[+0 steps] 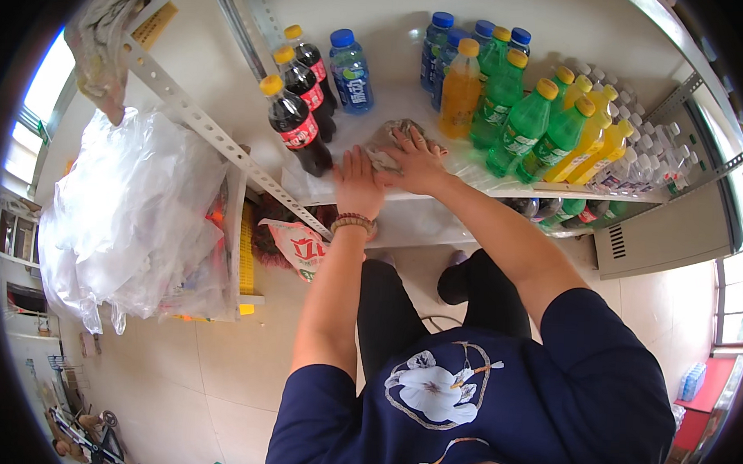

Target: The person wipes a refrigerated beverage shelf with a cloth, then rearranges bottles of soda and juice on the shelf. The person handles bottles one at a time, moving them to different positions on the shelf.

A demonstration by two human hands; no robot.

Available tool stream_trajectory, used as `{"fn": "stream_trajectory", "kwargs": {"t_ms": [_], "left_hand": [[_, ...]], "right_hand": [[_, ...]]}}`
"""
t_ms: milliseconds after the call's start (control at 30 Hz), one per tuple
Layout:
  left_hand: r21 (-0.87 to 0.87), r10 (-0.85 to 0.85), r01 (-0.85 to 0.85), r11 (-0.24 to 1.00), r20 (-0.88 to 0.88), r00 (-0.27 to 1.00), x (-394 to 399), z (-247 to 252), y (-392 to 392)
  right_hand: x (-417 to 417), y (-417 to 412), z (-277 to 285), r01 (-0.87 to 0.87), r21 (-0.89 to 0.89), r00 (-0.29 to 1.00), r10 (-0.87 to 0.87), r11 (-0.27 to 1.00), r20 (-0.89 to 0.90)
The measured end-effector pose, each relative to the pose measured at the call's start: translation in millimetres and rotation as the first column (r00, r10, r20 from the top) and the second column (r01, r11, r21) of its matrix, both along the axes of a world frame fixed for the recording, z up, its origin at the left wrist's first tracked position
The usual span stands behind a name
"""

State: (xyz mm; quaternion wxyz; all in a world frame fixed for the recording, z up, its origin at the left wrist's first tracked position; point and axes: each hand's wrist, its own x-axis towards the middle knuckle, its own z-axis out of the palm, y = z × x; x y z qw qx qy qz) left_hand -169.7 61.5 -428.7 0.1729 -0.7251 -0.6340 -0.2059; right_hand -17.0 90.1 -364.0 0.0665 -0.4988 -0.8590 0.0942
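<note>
My right hand [418, 163] presses down on a crumpled grey-brown cloth [384, 136], fingers spread across it. The cloth lies on a white shelf [391, 101]. Flat on the shelf's front part rests my left hand [359, 185], holding nothing, its fingers slightly apart, close beside the cloth. A beaded bracelet circles that wrist. Just left of it stands the nearest of several cola bottles [295, 128] with yellow caps. Behind the cloth is a blue-capped bottle [351, 72]. To the right stand an orange drink bottle [460, 91] and several green soda bottles [522, 136].
Yellow drink bottles [586, 150] and clear bottles [644, 149] fill the shelf's right end. A perforated metal post [209, 125] runs along the left. Beyond it hang clear plastic bags [138, 224]. More bottles [571, 211] sit on the level below. A printed plastic bag [297, 248] is low left.
</note>
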Motion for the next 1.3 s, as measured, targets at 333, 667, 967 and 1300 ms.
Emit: {"fn": "stream_trajectory", "kwargs": {"t_ms": [333,667,967,1300], "left_hand": [[0.024,0.018,-0.018,1.0,0.029,0.999,0,-2,-2],[0.04,-0.021,0.018,0.999,0.081,0.996,-1,-2,4],[-0.077,-0.078,0.189,0.979,0.717,0.693,40,136,-62],[-0.265,0.142,0.043,0.963,0.64,0.755,7,91,-86]], "right_hand": [[68,-10,-17,-0.005,0.09,0.998,0.01,0.996,-0.059],[110,-25,-9,-0.036,0.169,0.986,0.062,0.985,-0.154],[85,-61,89,0.143,-0.149,0.306,-0.187,0.978,-0.933],[40,-39,117,-0.076,-0.508,0.403,-0.439,0.858,-0.803]]}}
